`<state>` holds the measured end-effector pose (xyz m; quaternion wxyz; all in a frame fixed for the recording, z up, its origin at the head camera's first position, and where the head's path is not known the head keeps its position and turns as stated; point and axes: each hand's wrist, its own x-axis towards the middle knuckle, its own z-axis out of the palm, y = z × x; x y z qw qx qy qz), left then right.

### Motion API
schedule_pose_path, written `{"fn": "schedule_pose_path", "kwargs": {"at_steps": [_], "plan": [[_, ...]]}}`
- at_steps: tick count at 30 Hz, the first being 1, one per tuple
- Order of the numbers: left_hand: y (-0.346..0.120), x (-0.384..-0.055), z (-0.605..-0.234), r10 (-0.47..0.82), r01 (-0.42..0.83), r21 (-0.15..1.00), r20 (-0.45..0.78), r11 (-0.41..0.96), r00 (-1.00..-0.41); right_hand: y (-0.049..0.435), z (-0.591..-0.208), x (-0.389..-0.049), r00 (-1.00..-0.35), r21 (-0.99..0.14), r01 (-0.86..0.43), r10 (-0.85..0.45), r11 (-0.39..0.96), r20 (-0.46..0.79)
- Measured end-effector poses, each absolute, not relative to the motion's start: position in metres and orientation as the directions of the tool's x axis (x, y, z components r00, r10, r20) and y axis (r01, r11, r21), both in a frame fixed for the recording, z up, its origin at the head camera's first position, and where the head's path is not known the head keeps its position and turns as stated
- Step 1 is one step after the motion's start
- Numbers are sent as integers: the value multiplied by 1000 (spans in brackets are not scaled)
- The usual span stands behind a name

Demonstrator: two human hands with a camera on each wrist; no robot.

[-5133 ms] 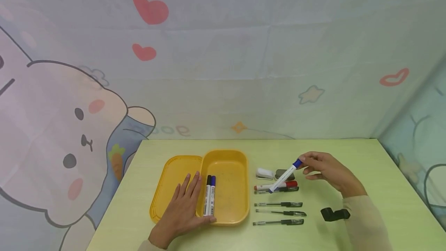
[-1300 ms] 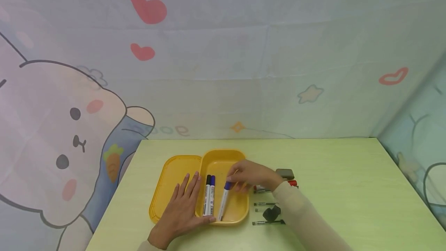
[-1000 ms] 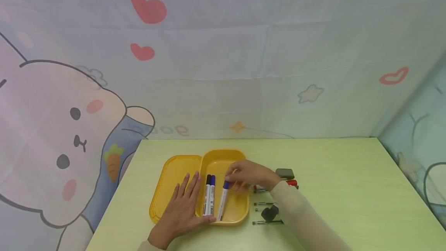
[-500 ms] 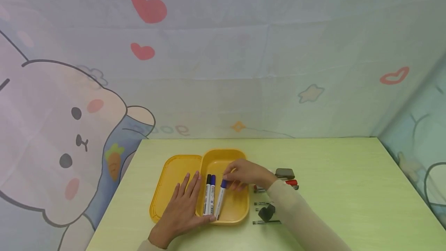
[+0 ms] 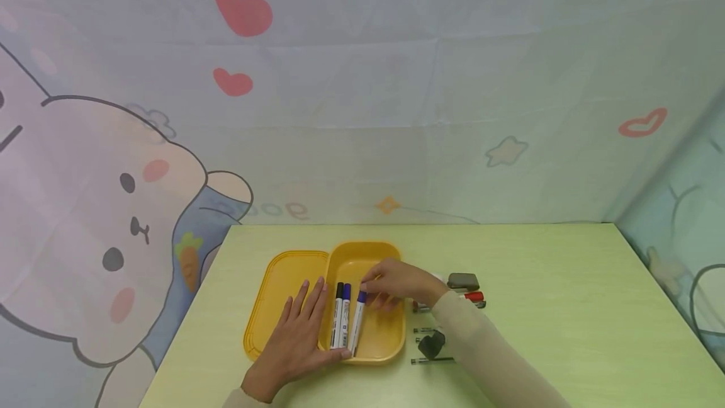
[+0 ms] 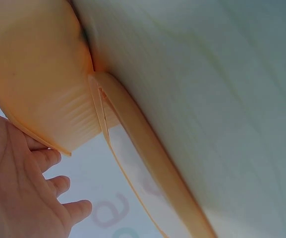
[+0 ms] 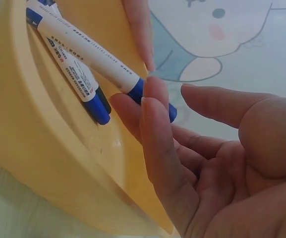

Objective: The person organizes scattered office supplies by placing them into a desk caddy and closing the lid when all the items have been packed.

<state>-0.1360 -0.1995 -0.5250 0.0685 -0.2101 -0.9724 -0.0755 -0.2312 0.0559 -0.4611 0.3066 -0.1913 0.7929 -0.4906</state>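
Observation:
My left hand lies with straight, spread fingers along the left side of a yellow plastic box, thumb on its front rim. Inside the box, a black-capped marker and a blue-capped marker lie side by side. The fingers of my right hand reach over the box's right side and hold a second blue-capped white marker by its cap. In the right wrist view the thumb stands apart from that marker, and its body slants across the pair. The left wrist view shows fingers against the box wall.
The yellow lid lies left of the box, partly under my left hand. Right of the box are a grey block-like object, a red-capped marker and several gel pens, partly hidden by the right forearm. A printed cloth hangs behind.
My right hand has carried the second blue-capped marker from the table's right side into the box, then shifted it slightly left toward the other two. The left hand has stayed in place.

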Motion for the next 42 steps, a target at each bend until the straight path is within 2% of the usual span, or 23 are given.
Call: {"fn": "schedule_pose_path", "kwargs": {"at_steps": [25,42], "plan": [[-198,-136,-523,388,407,128,154,904,-909,56,-464,-230,-719,-880,1,-612,475,-330],[-200,-136,-525,398,422,130,177,897,-900,76,-468,-227,-733,-907,18,-612,420,-297]]}}
